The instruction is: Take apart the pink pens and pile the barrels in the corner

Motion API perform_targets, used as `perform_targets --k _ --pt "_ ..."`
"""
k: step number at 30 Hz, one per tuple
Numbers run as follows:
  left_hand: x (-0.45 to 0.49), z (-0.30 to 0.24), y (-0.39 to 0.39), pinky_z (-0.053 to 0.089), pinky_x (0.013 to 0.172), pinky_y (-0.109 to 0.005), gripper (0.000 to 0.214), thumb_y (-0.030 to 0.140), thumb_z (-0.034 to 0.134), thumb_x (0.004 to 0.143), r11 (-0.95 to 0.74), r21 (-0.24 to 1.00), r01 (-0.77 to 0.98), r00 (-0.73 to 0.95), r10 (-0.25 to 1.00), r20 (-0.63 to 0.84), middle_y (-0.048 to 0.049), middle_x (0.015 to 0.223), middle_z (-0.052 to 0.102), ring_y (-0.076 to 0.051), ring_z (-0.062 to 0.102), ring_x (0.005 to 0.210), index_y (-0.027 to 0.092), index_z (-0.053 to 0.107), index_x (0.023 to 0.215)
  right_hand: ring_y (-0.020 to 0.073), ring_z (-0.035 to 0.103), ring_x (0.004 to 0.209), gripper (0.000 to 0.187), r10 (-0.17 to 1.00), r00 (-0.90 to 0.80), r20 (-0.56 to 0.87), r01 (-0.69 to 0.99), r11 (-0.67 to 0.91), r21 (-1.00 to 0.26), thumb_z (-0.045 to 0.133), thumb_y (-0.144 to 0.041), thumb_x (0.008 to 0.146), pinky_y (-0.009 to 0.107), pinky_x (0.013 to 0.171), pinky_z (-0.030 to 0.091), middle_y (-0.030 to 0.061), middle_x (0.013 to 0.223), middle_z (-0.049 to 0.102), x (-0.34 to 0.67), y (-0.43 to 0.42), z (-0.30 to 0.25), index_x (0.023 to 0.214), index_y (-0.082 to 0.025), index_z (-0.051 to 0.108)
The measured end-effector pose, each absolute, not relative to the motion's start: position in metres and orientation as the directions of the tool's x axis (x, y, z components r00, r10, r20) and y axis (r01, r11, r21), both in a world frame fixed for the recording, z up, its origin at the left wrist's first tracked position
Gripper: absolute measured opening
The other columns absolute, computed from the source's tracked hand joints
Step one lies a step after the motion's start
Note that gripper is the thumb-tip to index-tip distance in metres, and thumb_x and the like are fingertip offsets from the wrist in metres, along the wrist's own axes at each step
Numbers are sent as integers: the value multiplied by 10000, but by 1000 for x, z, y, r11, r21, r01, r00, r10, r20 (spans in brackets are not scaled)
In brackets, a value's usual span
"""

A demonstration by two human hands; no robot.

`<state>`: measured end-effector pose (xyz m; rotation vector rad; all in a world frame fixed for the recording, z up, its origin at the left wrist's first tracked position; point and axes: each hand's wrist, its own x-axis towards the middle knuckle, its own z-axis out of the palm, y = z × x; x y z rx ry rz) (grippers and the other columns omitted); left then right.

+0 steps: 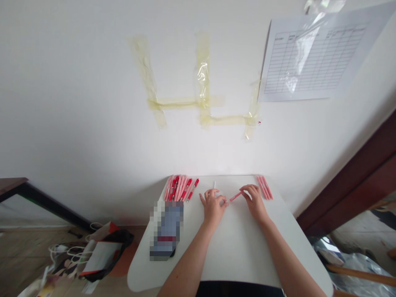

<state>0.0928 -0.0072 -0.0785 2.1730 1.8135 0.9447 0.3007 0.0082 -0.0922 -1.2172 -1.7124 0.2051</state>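
Note:
Both my hands rest on a small white table (pixel 235 251) pushed against a white wall. My right hand (pixel 254 201) pinches a pink pen barrel (pixel 236 196) by its right end. My left hand (pixel 213 205) has its fingers pinched together at the barrel's left tip; what it grips there is too small to name. A thin white refill (pixel 214 185) lies just beyond my left hand. A pile of several red and pink pens (pixel 181 188) lies at the table's far left. Three pink pens (pixel 265 187) lie side by side at the far right.
A blurred-out dark object (pixel 166 231) lies on the table's left part. A bag with papers and cords (pixel 99 253) sits on the floor to the left. Tape strips (pixel 202 82) and a printed table sheet (pixel 312 57) hang on the wall. A dark wooden frame (pixel 355 181) stands at right.

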Motion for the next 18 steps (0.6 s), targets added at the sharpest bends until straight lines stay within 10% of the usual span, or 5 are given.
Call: perform_targets --k 18 --pt "94 -74 -10 75 1201 -728 95 317 764 804 -323 464 825 125 904 408 -15 1278 606 -278 448 1299 363 779 885 285 527 1100 269 795 23 606 653 447 -611 469 -447 1003 458 975 431 77 1046 696 304 10 -96 1036 -273 672"
